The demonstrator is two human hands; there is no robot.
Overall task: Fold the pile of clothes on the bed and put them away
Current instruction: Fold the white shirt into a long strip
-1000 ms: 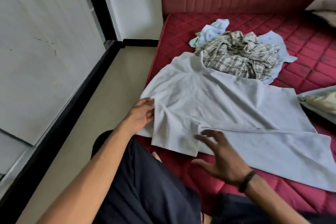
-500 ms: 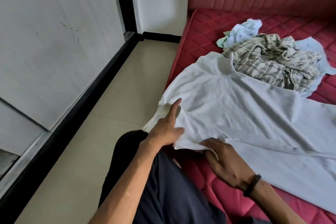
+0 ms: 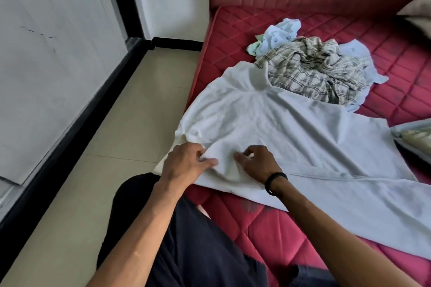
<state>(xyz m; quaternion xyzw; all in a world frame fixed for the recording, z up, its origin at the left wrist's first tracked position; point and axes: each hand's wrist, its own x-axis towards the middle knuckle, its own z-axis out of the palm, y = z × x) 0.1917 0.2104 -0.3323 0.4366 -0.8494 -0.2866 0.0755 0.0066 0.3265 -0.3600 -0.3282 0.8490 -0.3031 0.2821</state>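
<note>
Right now the red quilted mattress carries my pale grey cotton T-shirt, spread flat. Left hand and right hand both pinch its near sleeve; I'd fold it inward, keeping the edge taut.
</note>
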